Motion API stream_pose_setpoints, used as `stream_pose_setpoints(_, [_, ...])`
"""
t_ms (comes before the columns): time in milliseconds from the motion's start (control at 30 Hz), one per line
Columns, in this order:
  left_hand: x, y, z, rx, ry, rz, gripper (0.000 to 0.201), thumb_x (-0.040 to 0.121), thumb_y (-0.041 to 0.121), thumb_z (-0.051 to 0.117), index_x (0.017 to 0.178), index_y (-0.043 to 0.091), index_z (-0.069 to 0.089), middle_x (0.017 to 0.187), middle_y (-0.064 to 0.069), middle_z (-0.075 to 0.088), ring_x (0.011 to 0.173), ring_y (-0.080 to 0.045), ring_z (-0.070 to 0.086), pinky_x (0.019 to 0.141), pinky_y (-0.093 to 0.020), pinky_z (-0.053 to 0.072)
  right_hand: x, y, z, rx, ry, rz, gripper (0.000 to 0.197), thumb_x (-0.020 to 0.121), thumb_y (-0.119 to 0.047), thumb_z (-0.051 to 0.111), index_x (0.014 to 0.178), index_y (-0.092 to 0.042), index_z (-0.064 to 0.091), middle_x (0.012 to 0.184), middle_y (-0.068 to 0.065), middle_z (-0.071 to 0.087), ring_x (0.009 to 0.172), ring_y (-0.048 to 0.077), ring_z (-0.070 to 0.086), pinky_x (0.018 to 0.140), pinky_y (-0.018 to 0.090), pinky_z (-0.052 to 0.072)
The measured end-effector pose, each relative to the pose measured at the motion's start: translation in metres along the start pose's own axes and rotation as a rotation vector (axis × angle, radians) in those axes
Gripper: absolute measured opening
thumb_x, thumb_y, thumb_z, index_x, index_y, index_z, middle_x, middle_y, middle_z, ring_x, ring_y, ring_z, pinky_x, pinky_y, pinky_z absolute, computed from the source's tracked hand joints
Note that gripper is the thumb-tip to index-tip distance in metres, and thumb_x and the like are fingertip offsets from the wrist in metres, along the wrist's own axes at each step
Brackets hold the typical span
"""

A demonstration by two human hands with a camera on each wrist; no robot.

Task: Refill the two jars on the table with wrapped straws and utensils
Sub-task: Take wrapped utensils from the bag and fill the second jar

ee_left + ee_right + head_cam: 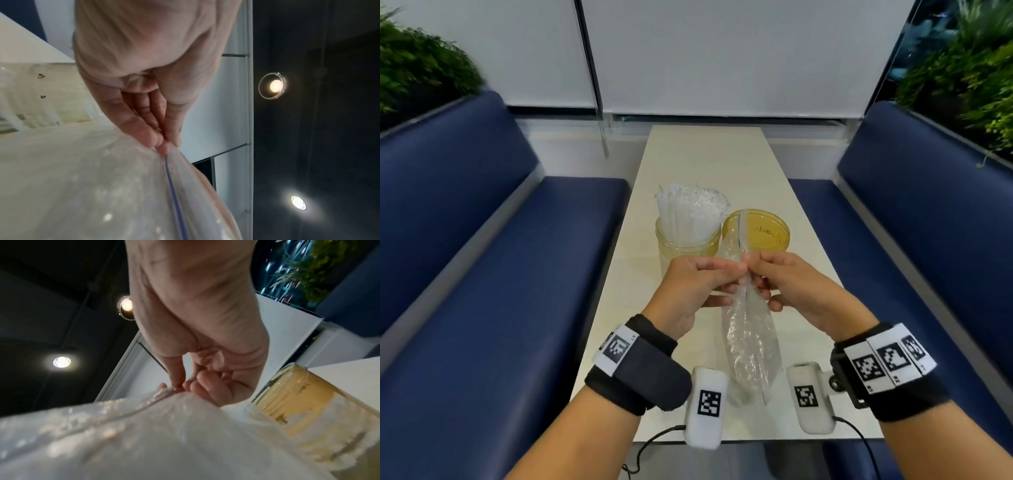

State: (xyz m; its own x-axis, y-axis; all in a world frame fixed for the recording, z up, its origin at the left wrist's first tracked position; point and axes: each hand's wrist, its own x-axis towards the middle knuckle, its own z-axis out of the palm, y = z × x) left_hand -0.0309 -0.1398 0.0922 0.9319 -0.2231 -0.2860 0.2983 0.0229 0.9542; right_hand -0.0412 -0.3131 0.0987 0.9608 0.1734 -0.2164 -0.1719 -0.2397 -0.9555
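I hold a clear zip bag (751, 339) upright over the near half of the table (705, 161). My left hand (697, 284) and my right hand (787, 281) both pinch its zip edge, thumbs and fingertips meeting at the seam with the blue line (174, 194). The bag (123, 434) fills the lower part of both wrist views. Behind my hands stand two glass jars: the left jar (688, 243) is packed with wrapped straws (690, 214), and the right jar (756, 230) shows a yellow inside with handwriting. That yellowish jar (304, 402) stands close to my right hand.
Blue padded benches (493, 274) run along both sides of the narrow table. Green plants (421, 61) sit above the bench backs. A white blind (722, 54) covers the window beyond the table's far end.
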Motion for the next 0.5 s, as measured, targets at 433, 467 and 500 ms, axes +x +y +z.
stream_pose_setpoints(433, [0.001, 0.010, 0.012, 0.723, 0.375, 0.340, 0.012, 0.083, 0.008, 0.054, 0.078, 0.017, 0.060, 0.074, -0.006, 0.069, 0.069, -0.027, 0.071, 0.066, -0.045, 0.061, 0.001, -0.020, 0.018, -0.988, 0.494, -0.010, 0.032, 0.091, -0.015, 0.047, 0.062, -0.016, 0.035, 0.062, 0.000, 0.039, 0.059, 0.020, 0.040, 0.048, 0.028, 0.024])
stream_pose_setpoints(467, [0.000, 0.013, 0.010, 0.734, 0.387, 0.363, 0.011, 0.084, 0.007, 0.054, 0.081, 0.017, 0.059, 0.075, -0.006, 0.068, 0.069, -0.028, 0.070, 0.065, -0.046, 0.061, 0.000, -0.021, 0.015, -1.002, 0.512, 0.016, 0.031, 0.090, -0.013, 0.048, 0.062, -0.015, 0.035, 0.061, 0.000, 0.038, 0.059, 0.019, 0.040, 0.047, 0.027, 0.023])
stream_pose_setpoints(500, [-0.001, 0.014, 0.009, 0.760, 0.379, 0.391, 0.011, 0.085, 0.005, 0.055, 0.085, 0.016, 0.059, 0.075, -0.006, 0.066, 0.069, -0.027, 0.068, 0.065, -0.045, 0.060, -0.002, -0.022, 0.014, -1.020, 0.528, 0.033, 0.030, 0.088, -0.012, 0.050, 0.062, -0.014, 0.036, 0.061, 0.000, 0.038, 0.057, 0.018, 0.038, 0.046, 0.026, 0.024])
